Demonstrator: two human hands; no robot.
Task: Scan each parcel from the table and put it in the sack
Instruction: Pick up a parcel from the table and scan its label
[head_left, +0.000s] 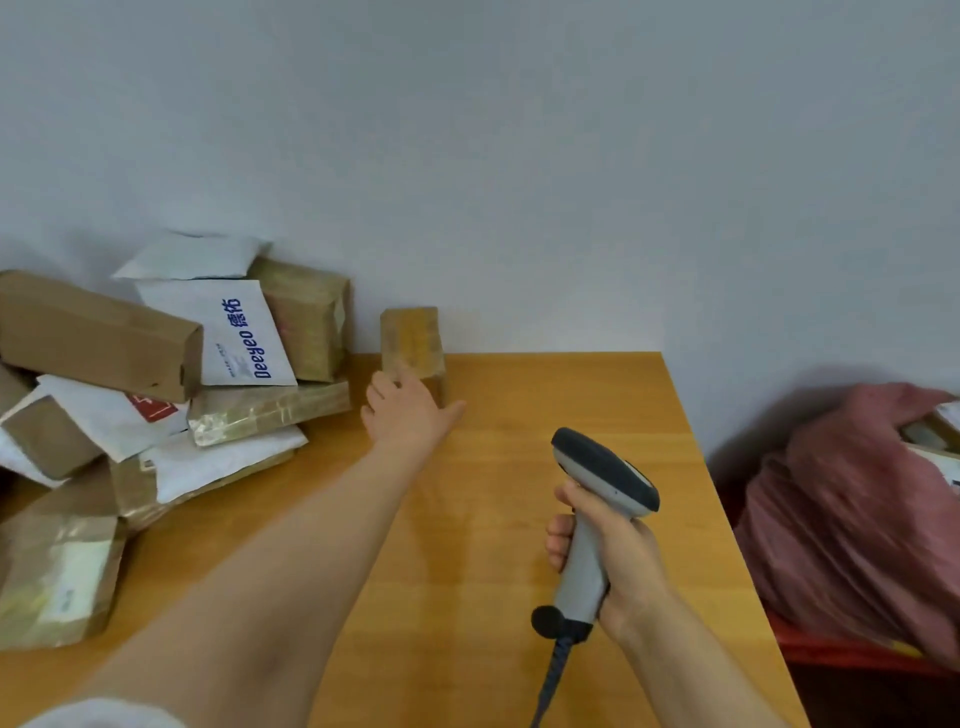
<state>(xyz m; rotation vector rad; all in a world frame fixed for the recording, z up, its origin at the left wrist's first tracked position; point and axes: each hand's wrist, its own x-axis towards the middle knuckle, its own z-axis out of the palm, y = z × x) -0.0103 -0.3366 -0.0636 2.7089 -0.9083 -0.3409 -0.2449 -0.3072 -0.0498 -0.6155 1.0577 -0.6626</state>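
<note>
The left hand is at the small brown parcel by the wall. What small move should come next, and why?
Probably close the left hand round the small brown parcel and draw it toward the scanner held in the right hand: the thumb is spread, no grip shows yet.

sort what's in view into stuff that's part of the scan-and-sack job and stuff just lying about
Job:
- scanner held in the right hand
- small brown parcel, left hand at it
- parcel pile on the table
- pink sack

Just there:
- wall
- red object below the pink sack
</note>
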